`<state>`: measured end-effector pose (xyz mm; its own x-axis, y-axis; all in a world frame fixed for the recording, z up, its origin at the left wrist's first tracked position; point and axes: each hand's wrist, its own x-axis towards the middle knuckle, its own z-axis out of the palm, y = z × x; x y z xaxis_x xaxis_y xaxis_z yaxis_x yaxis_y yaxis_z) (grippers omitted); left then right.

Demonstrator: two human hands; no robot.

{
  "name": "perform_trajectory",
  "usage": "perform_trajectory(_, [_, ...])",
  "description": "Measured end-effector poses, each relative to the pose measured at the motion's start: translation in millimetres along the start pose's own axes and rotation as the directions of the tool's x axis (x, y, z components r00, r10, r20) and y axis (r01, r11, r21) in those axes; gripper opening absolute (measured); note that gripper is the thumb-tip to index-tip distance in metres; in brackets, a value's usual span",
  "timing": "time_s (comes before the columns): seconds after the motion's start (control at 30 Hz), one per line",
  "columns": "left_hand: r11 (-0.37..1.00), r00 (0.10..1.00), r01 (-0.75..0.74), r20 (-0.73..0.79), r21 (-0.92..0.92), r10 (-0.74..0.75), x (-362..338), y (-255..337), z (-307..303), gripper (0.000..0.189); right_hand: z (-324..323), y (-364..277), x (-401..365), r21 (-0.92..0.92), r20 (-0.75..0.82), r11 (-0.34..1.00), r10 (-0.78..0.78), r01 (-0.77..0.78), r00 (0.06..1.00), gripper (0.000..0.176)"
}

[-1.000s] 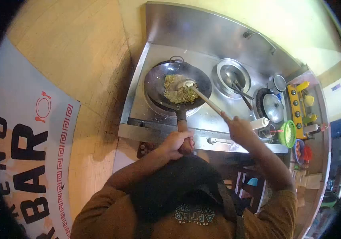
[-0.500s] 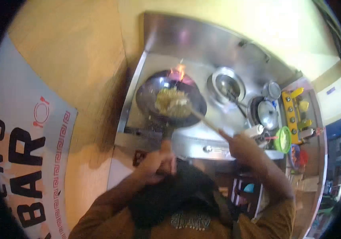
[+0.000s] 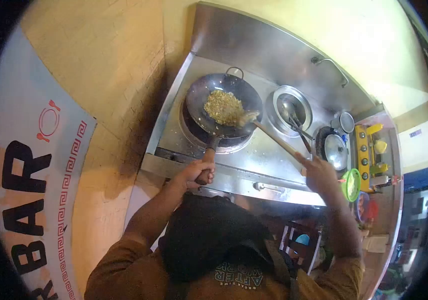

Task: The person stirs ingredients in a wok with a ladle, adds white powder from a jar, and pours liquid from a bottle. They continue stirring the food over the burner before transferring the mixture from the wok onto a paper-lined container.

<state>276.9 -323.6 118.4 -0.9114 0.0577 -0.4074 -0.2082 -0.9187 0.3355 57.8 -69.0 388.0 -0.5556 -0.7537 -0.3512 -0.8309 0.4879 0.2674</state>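
My left hand is closed round the wooden handle of a dark wok, which sits over the round burner opening on the steel stove. Browned fried rice or a similar chopped food is heaped in the middle of the wok. With my right hand I grip the long wooden handle of a wok spatula. Its head is at the wok's right side, touching the edge of the food, and some food covers it. No flame shows in the wok.
Right of the wok stands a steel bowl with ladles resting in it. Farther right are a lidded pot, a metal cup, a green basket and a yellow rack. A tap projects from the backsplash.
The flame at the wok's far edge is gone. The wok has moved up and slightly right in view, and the spatula's head has shifted from mid-food to the right side.
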Motion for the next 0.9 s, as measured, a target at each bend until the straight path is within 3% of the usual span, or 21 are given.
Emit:
perform_trajectory(0.03, [0.999, 1.0, 0.004, 0.011, -0.04, -0.004, 4.5, -4.4, -9.0, 0.018, 19.9, -5.0, 15.4, -0.001, 0.072, 0.999, 0.038, -0.038, 0.997, 0.065])
perform_trajectory(0.1, [0.993, 0.999, 0.008, 0.036, -0.114, -0.004, 9.1, -11.2, -22.0, 0.027, 69.1, -24.0, 51.8, 0.048, 0.032, 0.997, 0.056, -0.058, 0.998, 0.063])
perform_trajectory(0.13, [1.0, 0.999, -0.03, 0.028, -0.003, 0.03, 3.5, -15.9, -21.5, 0.037, 75.4, -32.9, 67.2, 0.18, 0.081, 0.979, 0.082, -0.095, 0.993, 0.061])
perform_trajectory(0.17, [0.991, 0.997, -0.078, 0.02, 0.107, 0.077, -9.0, -23.0, -18.7, 0.046, 91.3, -31.0, 73.6, 0.348, -0.069, 0.937, 0.048, -0.021, 0.996, 0.061])
perform_trajectory(0.23, [0.982, 0.998, -0.007, 0.056, 0.189, -0.004, -25.0, -39.4, -40.3, 0.067, 123.4, -18.5, 82.3, 0.561, -0.157, 0.824, 0.014, 0.077, 0.988, 0.067])
perform_trajectory(0.27, [0.978, 0.985, 0.12, 0.103, 0.17, -0.139, -24.8, -51.7, -57.4, 0.078, 133.3, -14.2, 95.6, 0.571, -0.24, 0.812, 0.023, 0.122, 0.971, 0.066])
perform_trajectory(0.33, [0.716, 0.952, 0.261, -0.051, 0.648, -0.301, -14.6, -81.8, -62.4, 0.082, 149.5, -12.5, 112.7, 0.59, -0.39, 0.782, 0.055, 0.203, 0.919, 0.063])
perform_trajectory(0.37, [0.491, 0.927, 0.316, -0.155, 0.812, -0.342, -6.8, -98.1, -65.2, 0.084, 144.9, -14.5, 124.9, 0.764, -0.228, 0.636, 0.104, 0.112, 0.968, 0.061])
perform_trajectory(0.4, [0.311, 0.93, 0.314, -0.225, 0.897, -0.292, 7.4, -116.3, -73.8, 0.077, 134.5, -19.6, 144.9, 0.887, -0.054, 0.462, 0.118, -0.006, 0.992, 0.06])
perform_trajectory(0.47, [-0.088, 0.933, 0.315, -0.325, 0.945, -0.153, 49.3, -155.8, -102.5, 0.064, 115.3, -26.5, 164.0, 0.967, 0.216, 0.136, 0.011, -0.215, 0.976, 0.057])
perform_trajectory(0.57, [-0.084, 0.908, 0.415, -0.418, 0.906, -0.019, 103.5, -206.4, -138.7, 0.061, 85.4, 6.3, 153.3, 0.936, 0.219, 0.322, -0.213, -0.143, 0.952, 0.06])
perform_trajectory(0.6, [-0.084, 0.892, 0.451, -0.452, 0.889, 0.008, 117.1, -215.0, -142.2, 0.061, 76.7, 20.6, 146.6, 0.85, 0.259, 0.514, -0.21, -0.119, 0.943, 0.061])
perform_trajectory(0.63, [-0.079, 0.876, 0.482, -0.48, 0.873, 0.036, 128.5, -222.0, -143.5, 0.061, 86.2, 37.1, 138.2, 0.738, 0.103, 0.67, -0.232, 0.083, 0.967, 0.06])
perform_trajectory(0.7, [-0.065, 0.844, 0.535, -0.53, 0.842, 0.083, 146.6, -229.2, -145.4, 0.06, 108.1, 62.3, 121.6, 0.338, -0.174, 0.847, -0.373, 0.411, 0.911, 0.06])
perform_trajectory(0.8, [-0.056, 0.804, 0.589, -0.577, 0.806, 0.141, 160.8, -234.4, -148.9, 0.059, 103.7, 54.5, 131.9, 0.275, -0.058, 0.941, -0.186, 0.194, 0.981, 0.062])
perform_trajectory(0.9, [-0.044, 0.764, 0.633, -0.616, 0.773, 0.192, 172.0, -244.6, -146.6, 0.058, 117.9, 31.5, 183.6, 0.444, -0.168, 0.855, -0.215, 0.268, 0.962, 0.067])
